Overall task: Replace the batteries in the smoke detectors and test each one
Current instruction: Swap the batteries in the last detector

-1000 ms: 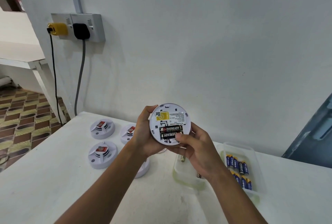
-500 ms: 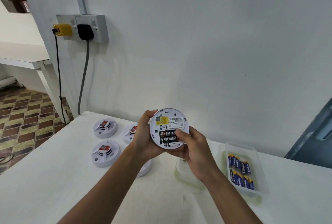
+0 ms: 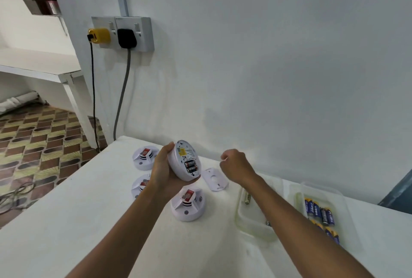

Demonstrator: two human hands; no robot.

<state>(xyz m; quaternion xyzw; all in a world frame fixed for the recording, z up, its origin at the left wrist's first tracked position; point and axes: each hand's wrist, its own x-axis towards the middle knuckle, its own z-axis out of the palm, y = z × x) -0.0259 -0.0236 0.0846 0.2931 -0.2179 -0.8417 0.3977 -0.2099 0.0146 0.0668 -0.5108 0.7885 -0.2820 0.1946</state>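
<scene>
White table (image 3: 66,222) set against the wall. Near its back left corner, three smoke detectors (image 3: 188,207) face up, with a loose round cover plate (image 3: 215,179) just beside. Toward the right edge, two clear trays (image 3: 249,225), the outer holding blue batteries (image 3: 321,210).

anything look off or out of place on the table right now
Nothing is spilled or broken. One loose part: the detector's white cover plate lies on the table, while the left hand holds the open smoke detector with its batteries exposed.
</scene>
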